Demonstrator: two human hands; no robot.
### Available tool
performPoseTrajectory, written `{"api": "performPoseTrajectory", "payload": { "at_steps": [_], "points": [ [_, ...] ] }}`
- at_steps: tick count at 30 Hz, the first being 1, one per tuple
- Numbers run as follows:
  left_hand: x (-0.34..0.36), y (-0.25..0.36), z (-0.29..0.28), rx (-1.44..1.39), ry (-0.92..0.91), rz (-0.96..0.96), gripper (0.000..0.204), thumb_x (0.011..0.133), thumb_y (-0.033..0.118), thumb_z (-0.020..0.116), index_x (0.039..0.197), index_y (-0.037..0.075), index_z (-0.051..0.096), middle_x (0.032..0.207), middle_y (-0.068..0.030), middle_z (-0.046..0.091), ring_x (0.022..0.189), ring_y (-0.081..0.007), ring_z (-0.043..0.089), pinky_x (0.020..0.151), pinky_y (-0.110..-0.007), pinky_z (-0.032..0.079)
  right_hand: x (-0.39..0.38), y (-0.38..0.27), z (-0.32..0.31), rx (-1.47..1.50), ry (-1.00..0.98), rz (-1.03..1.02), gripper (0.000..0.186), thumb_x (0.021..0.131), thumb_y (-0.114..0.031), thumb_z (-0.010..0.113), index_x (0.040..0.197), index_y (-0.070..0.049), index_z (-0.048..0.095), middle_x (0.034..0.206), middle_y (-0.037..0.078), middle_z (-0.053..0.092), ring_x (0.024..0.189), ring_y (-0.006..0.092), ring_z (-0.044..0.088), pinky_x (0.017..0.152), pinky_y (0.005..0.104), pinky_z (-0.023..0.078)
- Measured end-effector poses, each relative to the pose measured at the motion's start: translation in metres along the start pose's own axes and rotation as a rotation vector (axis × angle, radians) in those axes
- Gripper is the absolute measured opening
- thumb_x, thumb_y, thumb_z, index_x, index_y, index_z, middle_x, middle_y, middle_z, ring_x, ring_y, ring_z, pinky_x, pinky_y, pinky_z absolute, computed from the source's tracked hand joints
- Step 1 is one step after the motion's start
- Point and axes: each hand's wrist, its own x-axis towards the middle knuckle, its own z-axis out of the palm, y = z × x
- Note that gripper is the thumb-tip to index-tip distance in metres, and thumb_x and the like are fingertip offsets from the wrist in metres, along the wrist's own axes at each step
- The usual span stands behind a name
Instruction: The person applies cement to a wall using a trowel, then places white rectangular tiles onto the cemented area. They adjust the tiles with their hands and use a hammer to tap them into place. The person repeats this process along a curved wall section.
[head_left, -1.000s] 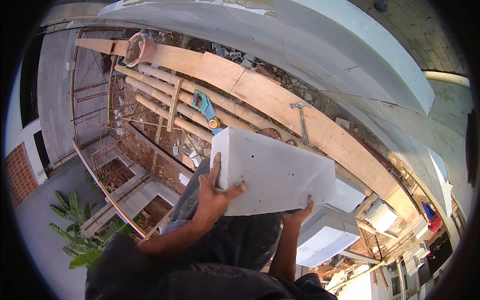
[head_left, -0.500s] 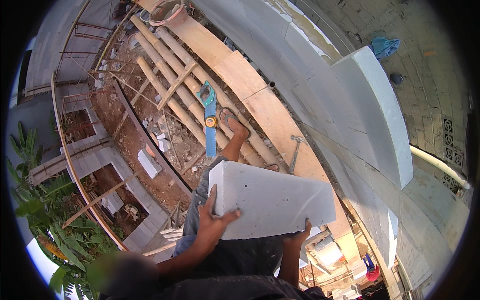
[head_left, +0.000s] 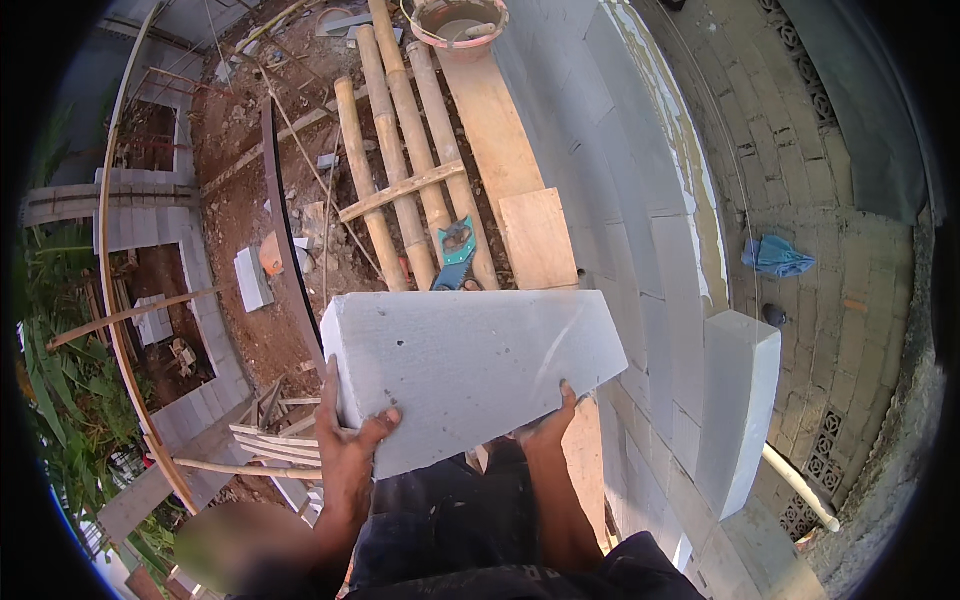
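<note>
Bare left hand [head_left: 347, 437] is clasping the left end, right hand [head_left: 547, 428] the near edge rightward, of a pale-grey rectangular masonry block [head_left: 475, 372] spanning between them before the body, long axis running left to right, right hand sitting nearer the grey block-built wall [head_left: 635, 245].

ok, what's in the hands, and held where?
A grey block: left hand at its left end, right hand on its lower edge, toward the right.
</note>
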Motion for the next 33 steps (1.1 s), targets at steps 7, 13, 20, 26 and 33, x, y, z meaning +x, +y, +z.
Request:
{"api": "performPoseTrajectory", "payload": {
  "at_steps": [7,13,20,26,33],
  "points": [
    [0.077,0.043,-0.017,0.124,0.447,0.294,0.109,0.058,0.038,0.082,0.151,0.007,0.035,0.134,-0.0296,0.043,0.118,-0.0419,0.050,0.097,-0.053,0.045,0.126,0.075,0.159,-0.058,-0.232,0.254,0.066,0.087,-0.052,0.050,0.139,-0.012,0.046,0.134,0.009,0.053,0.122,0.0304,0.050,0.100,0.0478,0.041],
    [0.161,0.073,-0.017,0.386,0.607,0.516,0.099,0.061,0.036,0.082,0.150,0.021,0.041,0.124,-0.0203,0.042,0.120,-0.0373,0.048,0.102,-0.054,0.040,0.188,0.167,0.261,0.004,-0.400,0.407,0.069,0.088,-0.058,0.042,0.141,-0.013,0.045,0.134,0.010,0.053,0.122,0.0314,0.051,0.098,0.0507,0.043],
    [0.242,0.071,-0.019,0.717,0.593,0.683,0.099,0.054,0.013,0.080,0.147,0.025,0.045,0.121,-0.0188,0.039,0.121,-0.0385,0.041,0.103,-0.053,0.039,0.251,0.256,0.284,0.071,-0.422,0.453,0.064,0.096,-0.054,0.031,0.140,-0.010,0.045,0.133,0.012,0.053,0.122,0.0319,0.051,0.099,0.0511,0.043],
    [0.271,0.075,-0.023,0.691,0.540,0.653,0.101,0.053,0.013,0.081,0.147,0.025,0.045,0.125,-0.0178,0.042,0.124,-0.0369,0.045,0.107,-0.051,0.039,0.270,0.271,0.294,-0.009,-0.327,0.451,0.067,0.097,-0.057,0.030,0.143,-0.010,0.041,0.139,0.013,0.048,0.128,0.0316,0.046,0.105,0.0512,0.039],
    [0.269,0.075,-0.024,0.831,0.513,0.633,0.098,0.057,0.015,0.082,0.147,0.028,0.046,0.130,-0.0276,0.036,0.123,-0.0462,0.036,0.105,-0.055,0.033,0.260,0.198,0.300,-0.699,0.170,0.377,0.073,0.097,-0.058,0.040,0.148,-0.005,0.035,0.154,0.015,0.033,0.137,0.0313,0.037,0.111,0.0474,0.030]
  ]
}}
